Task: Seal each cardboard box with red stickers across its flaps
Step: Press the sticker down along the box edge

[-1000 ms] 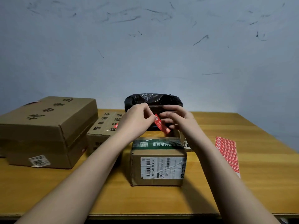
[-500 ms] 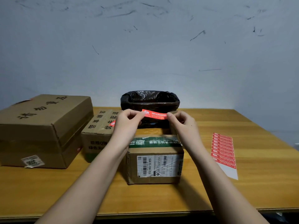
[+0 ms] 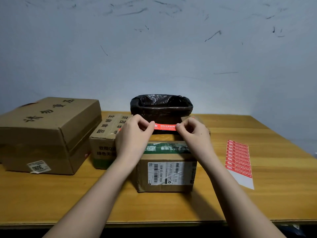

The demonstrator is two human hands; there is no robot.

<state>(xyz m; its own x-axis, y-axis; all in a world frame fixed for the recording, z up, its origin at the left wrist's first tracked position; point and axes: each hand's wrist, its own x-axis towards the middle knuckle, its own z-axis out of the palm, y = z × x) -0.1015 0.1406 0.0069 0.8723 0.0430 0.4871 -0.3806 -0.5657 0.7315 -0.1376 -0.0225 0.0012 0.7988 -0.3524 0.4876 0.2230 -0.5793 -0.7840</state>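
Note:
A red sticker (image 3: pixel 165 126) is stretched level in the air between my two hands. My left hand (image 3: pixel 133 134) pinches its left end and my right hand (image 3: pixel 193 133) pinches its right end. They hover above the far edge of a small cardboard box (image 3: pixel 165 169) with green tape on top and a white shipping label on its front. A sheet of red stickers (image 3: pixel 238 160) lies on the table to the right.
A large cardboard box (image 3: pixel 49 133) sits at the left, with a medium box (image 3: pixel 106 134) beside it. A bin lined with a black bag (image 3: pixel 161 107) stands behind the small box. The wooden table (image 3: pixel 257 194) ends at a wall behind.
The sticker went from tilted and held close between my hands to pulled out flat and level. Both hands have spread apart over the small box.

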